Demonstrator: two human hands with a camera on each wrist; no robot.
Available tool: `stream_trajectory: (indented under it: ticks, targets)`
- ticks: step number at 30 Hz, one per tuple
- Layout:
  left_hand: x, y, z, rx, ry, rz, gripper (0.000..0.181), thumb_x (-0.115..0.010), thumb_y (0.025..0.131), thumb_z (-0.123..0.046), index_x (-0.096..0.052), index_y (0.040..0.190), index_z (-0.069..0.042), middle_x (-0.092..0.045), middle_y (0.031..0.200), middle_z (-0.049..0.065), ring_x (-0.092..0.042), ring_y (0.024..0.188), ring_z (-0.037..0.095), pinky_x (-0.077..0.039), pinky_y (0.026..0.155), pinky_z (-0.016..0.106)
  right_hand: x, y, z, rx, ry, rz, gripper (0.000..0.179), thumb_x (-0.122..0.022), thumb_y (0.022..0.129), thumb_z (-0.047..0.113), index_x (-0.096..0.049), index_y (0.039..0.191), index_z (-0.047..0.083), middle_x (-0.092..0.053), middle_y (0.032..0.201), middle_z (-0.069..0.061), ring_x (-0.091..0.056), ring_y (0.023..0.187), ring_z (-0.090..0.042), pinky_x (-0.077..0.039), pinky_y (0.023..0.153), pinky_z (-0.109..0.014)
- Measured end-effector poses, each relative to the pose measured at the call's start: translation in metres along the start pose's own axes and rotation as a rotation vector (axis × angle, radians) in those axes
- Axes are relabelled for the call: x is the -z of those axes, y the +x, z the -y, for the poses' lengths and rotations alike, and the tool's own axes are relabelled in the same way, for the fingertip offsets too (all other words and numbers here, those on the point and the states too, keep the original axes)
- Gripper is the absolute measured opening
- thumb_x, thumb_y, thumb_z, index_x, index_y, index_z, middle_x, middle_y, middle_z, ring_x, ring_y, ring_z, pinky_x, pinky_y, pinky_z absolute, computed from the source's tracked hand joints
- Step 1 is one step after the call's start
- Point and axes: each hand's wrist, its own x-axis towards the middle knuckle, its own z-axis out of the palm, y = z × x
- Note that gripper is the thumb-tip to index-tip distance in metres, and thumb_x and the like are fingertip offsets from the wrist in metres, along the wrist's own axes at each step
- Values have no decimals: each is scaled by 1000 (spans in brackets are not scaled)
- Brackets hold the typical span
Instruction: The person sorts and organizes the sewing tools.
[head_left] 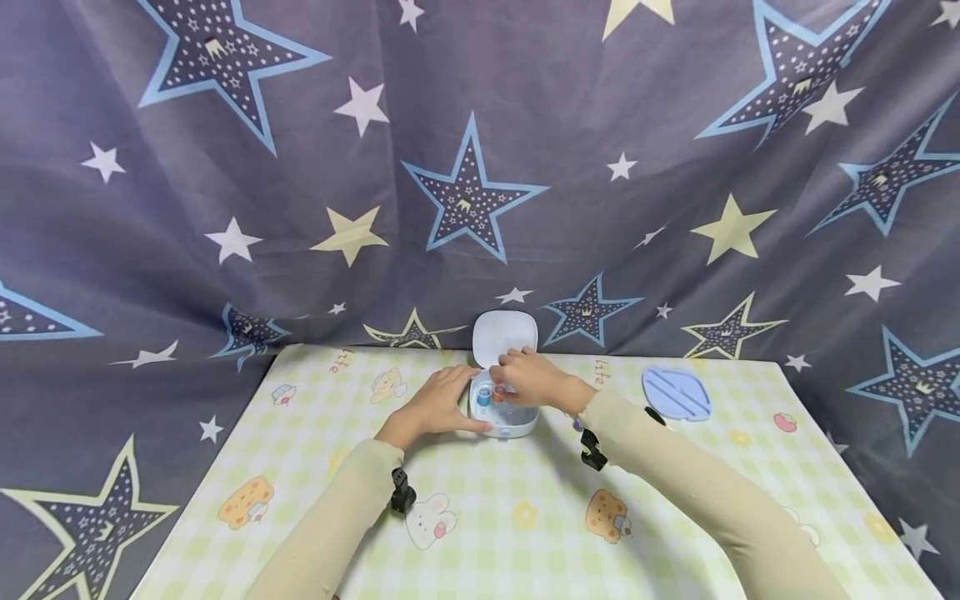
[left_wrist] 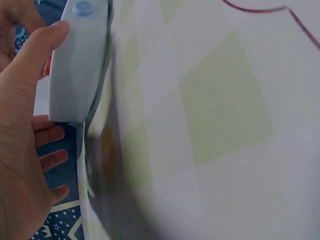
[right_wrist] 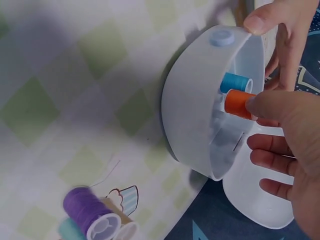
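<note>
A white lidded sewing box (head_left: pixel 513 432) stands at the table's far edge, its lid (head_left: pixel 505 329) tipped up behind it. My left hand (head_left: pixel 435 404) holds the box from the left, thumb on the front rim and fingers around the side. My right hand (head_left: pixel 528 379) reaches in over the right side. In the right wrist view its thumb and a mostly hidden finger pinch an orange thread spool (right_wrist: pixel 236 103) inside the box. Right beside that sits a blue thread spool (right_wrist: pixel 234 83), upright relative to the box floor. The other right fingers are loosely bent.
A pale blue tray (head_left: pixel 677 393) with a diagonal bar lies to the right. Purple (right_wrist: pixel 86 209), tan and teal (right_wrist: pixel 71 229) spools lie together on the checked tablecloth, mostly behind the right forearm in the head view. A star-patterned curtain (head_left: pixel 420 283) hangs behind the table.
</note>
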Motion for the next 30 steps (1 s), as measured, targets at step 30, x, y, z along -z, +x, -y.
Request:
stream_trajectory:
  ticks: [30]
  targets:
    - [-1,1,3,14,-25,24,107,-82,72,-66,-41,153,-8,-52,147,10,-47,138,31,-32,122,49,-14,8,4,-54,-4,69,18,-78,89,27,-70,97,12,-66,93,-4,-61,89,-24,-50,78,-39]
